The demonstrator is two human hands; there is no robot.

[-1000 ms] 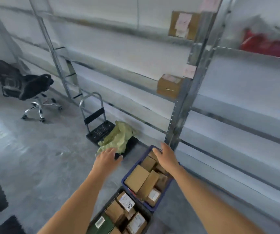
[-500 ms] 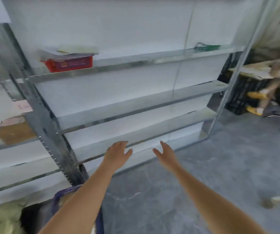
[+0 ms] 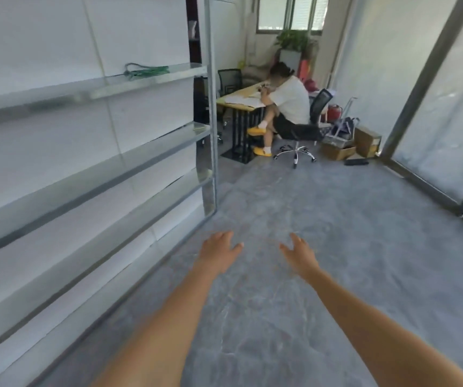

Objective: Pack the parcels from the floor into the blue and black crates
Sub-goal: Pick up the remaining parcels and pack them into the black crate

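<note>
Both hands, the left hand (image 3: 216, 251) and right hand (image 3: 299, 254), are held apart, fingers relaxed, nothing gripped, above the grey floor (image 3: 322, 219)

Two bare forearms, no sleeves, left hand (image 3: 219, 251), right hand (image 3: 298, 254)

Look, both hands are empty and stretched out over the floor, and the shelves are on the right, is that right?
Not quite. The head view shows the shelves on the left, not the right. The rest holds: the left hand and right hand are both empty, with fingers spread, stretched out over the grey floor.
</note>
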